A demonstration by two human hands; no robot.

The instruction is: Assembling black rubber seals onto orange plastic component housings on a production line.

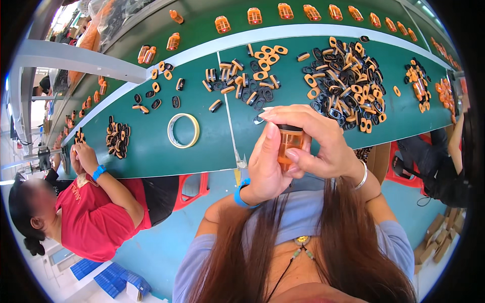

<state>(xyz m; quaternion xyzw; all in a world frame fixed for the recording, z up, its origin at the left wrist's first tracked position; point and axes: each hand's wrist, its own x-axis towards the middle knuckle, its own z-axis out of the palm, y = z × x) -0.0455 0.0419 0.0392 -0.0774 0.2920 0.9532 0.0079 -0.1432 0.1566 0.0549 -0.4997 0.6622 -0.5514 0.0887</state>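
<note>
In front of my chest, above the table's near edge, I hold a small translucent orange casing (290,146) upright, with a black rim on its top. My left hand (261,169) closes around its left side, the thumb pointing up along it. My right hand (328,144) arches over from the right, its fingers reaching across the top and its thumb against the casing's front. The fingers hide much of the casing. Just beyond my hands lies a large heap of black and orange oval rings (348,86). A looser scatter of such rings (260,76) lies to its left.
A roll of tape (172,132) lies on the green table (212,151). Past a pale rail (283,31), orange casings (254,16) stand in a row on a green strip. A co-worker in a red shirt (108,217) handles parts at left; another person sits at right.
</note>
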